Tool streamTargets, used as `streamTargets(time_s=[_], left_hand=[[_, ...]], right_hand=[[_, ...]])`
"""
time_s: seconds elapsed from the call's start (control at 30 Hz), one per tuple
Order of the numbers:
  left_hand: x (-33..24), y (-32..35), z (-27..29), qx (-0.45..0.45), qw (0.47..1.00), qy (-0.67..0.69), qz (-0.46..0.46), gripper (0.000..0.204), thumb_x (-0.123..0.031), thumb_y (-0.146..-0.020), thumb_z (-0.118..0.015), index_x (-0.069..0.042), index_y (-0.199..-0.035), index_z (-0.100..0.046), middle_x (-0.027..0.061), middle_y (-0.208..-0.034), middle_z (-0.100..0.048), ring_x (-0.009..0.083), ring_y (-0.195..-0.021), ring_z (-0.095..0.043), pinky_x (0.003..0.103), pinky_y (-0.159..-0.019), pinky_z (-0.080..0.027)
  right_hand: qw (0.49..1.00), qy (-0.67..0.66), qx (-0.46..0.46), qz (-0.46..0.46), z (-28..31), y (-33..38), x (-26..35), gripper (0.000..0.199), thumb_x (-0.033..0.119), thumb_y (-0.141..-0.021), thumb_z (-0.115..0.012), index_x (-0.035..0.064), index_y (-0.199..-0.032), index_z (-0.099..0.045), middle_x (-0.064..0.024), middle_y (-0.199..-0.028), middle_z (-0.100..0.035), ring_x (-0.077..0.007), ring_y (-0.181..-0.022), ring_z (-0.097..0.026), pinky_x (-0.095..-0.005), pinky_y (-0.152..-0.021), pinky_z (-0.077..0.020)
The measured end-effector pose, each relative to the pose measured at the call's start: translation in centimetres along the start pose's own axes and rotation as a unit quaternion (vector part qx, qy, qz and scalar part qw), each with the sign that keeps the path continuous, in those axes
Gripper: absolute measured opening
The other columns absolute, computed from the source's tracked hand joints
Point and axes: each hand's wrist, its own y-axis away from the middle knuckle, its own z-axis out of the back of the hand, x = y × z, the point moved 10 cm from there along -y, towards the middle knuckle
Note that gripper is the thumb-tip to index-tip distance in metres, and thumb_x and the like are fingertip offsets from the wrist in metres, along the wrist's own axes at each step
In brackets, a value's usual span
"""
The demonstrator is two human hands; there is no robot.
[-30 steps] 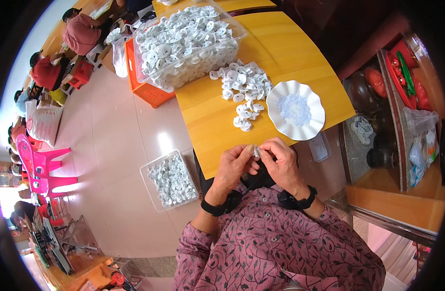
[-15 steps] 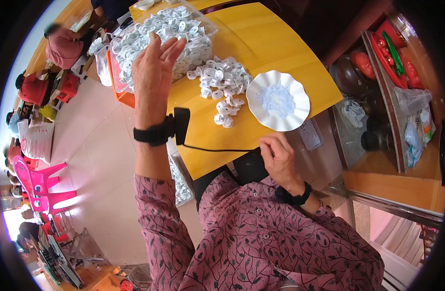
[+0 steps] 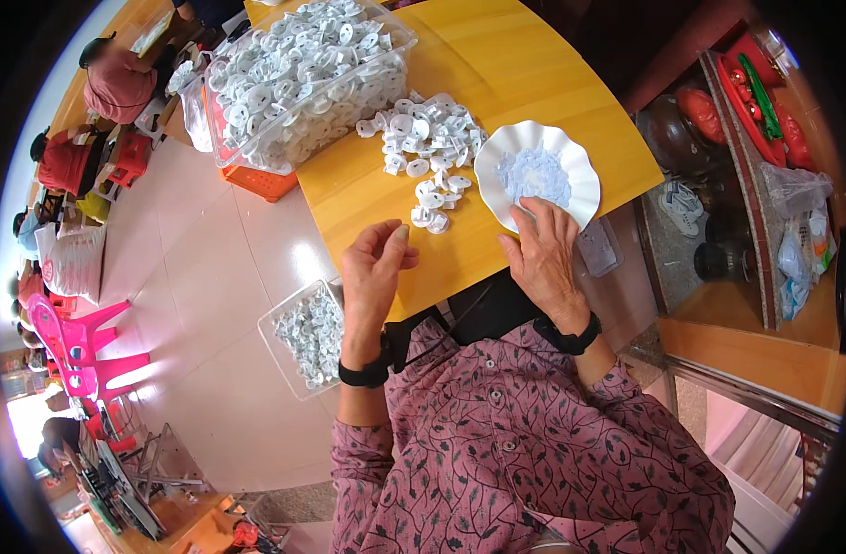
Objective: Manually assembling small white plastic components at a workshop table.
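Note:
My left hand (image 3: pixel 375 277) is over the near left edge of the yellow table (image 3: pixel 344 198), its fingers half curled with no part visible in them. Just beyond its fingertips lies a loose pile of small white round plastic parts with prongs (image 3: pixel 432 134). My right hand (image 3: pixel 547 254) reaches over the near rim of a white scalloped plate (image 3: pixel 580 175). Its fingers are stretched, with the tips at the small pale-blue pieces (image 3: pixel 532 171) in the plate and the thumb apart. Whether those fingertips touch a piece is too small to tell.
A clear bin (image 3: pixel 303 88) heaped with similar white parts stands at the far left, above an orange crate (image 3: pixel 266 183). Another clear tub of parts (image 3: pixel 307 337) is on the floor. A shelf unit (image 3: pixel 750 185) stands right. Pink stools (image 3: pixel 77 351) and seated people are farther left.
My left hand has come back from above the heaped bin to beside the loose pile. My right hand has moved forward from the table edge into the plate, its fingers opening out.

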Motion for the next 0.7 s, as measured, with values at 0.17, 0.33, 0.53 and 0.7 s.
streamTargets(time_s=[0.17, 0.33, 0.53, 0.7], left_hand=[[0.6, 1.2, -0.8, -0.043, 0.997, -0.064, -0.021, 0.033, -0.017, -0.098, -0.065, 0.01, -0.116, -0.063, 0.0097, -0.094, -0.07, 0.0127, -0.075, -0.066, 0.026, -0.067, -0.056], [1.7, 2.2, -3.0, -0.023, 0.999, -0.036, -0.031, 0.027, -0.015, -0.097, -0.066, 0.008, -0.111, -0.066, 0.0074, -0.088, -0.07, 0.0097, -0.07, -0.063, 0.025, -0.065, -0.054], [3.5, 3.4, -5.5, 0.056, 0.997, 0.038, 0.02, 0.018, -0.011, -0.097, -0.067, 0.005, -0.106, -0.067, 0.0044, -0.086, -0.069, 0.0096, -0.071, -0.064, 0.023, -0.066, -0.054], [2.8, 4.1, -6.8, 0.088, 0.994, 0.064, -0.001, 0.018, -0.011, -0.097, -0.067, 0.004, -0.106, -0.067, 0.004, -0.086, -0.068, 0.0089, -0.073, -0.063, 0.022, -0.065, -0.053]], right_hand=[[0.998, -0.041, -0.053, 0.011, 0.8, 0.3, 0.3, 0.023, 0.002, -0.082, -0.071, 0.0028, -0.104, -0.066, -0.0098, -0.118, -0.057, -0.0309, -0.114, -0.052, -0.0471, -0.097, -0.0387], [0.992, -0.099, -0.079, 0.015, 2.2, 0.1, 1.2, 0.014, -0.001, -0.082, -0.069, 0.0031, -0.095, -0.065, -0.0092, -0.105, -0.062, -0.03, -0.103, -0.059, -0.0416, -0.088, -0.0447], [0.97, -0.233, -0.073, 0.001, 2.6, 0.4, 2.5, 0.015, -0.005, -0.082, -0.07, 0.0014, -0.094, -0.064, -0.0112, -0.09, -0.064, -0.0303, -0.083, -0.063, -0.038, -0.072, -0.0514], [0.975, -0.214, -0.052, 0.04, 2.3, 0.4, 4.1, 0.017, -0.006, -0.081, -0.071, 0.0011, -0.095, -0.065, -0.0113, -0.089, -0.065, -0.0295, -0.08, -0.063, -0.0375, -0.069, -0.0518]])
